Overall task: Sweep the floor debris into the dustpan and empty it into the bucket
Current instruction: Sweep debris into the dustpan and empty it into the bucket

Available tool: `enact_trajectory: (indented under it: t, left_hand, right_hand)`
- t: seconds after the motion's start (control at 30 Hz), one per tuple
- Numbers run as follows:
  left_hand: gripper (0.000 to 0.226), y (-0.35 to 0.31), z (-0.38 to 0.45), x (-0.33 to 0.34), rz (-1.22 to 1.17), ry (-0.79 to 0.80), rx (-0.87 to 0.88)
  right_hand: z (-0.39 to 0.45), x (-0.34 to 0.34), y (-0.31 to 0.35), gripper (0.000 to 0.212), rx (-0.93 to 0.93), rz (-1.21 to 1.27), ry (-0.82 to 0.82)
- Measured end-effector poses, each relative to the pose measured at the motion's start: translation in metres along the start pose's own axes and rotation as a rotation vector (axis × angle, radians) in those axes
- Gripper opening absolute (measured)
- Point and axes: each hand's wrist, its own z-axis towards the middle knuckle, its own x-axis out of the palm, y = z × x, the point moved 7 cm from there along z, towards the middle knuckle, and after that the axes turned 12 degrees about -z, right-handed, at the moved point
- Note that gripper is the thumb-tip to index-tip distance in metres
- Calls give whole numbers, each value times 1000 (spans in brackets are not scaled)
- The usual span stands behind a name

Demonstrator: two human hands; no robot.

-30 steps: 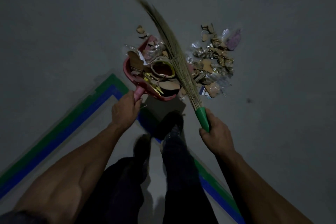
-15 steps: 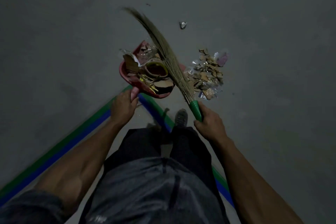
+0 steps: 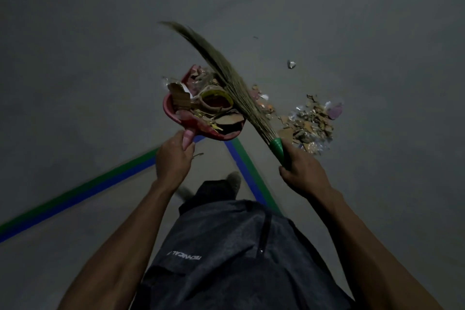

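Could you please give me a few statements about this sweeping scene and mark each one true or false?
1. The left hand grips the dustpan by its handle. True.
2. The dustpan is empty. False: it is heaped with cardboard scraps and other debris.
3. The right hand grips the broom at its green handle. True.
4. All the debris has been collected. False: a pile lies on the floor to the right of the dustpan, and a small shiny scrap lies apart from it.
5. The floor stripes are red and yellow. False: they are green and blue.
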Motion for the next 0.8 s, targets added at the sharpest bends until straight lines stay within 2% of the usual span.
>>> enact_trajectory:
  t: [0.1, 0.27, 0.43, 0.6, 0.8]
  left_hand:
    - [14, 12, -54, -27, -36, -77, -74]
    - [22, 27, -151, -79, 22, -229, -202]
    - [24, 50, -245, -131, 30, -371, -331]
    - [26, 94, -338, -182, 32, -534, -442]
    - [30, 176, -448, -239, -17, -632, -577]
  right_hand:
    - [-30, -5, 17, 67, -102, -19, 6]
    - [-87, -7, 51, 67, -252, -62, 41]
    - [-134, 9, 106, 69, -449, -105, 25]
    - [-178, 41, 173, 73, -614, -143, 51]
    - [-251, 96, 272, 69, -804, -177, 74]
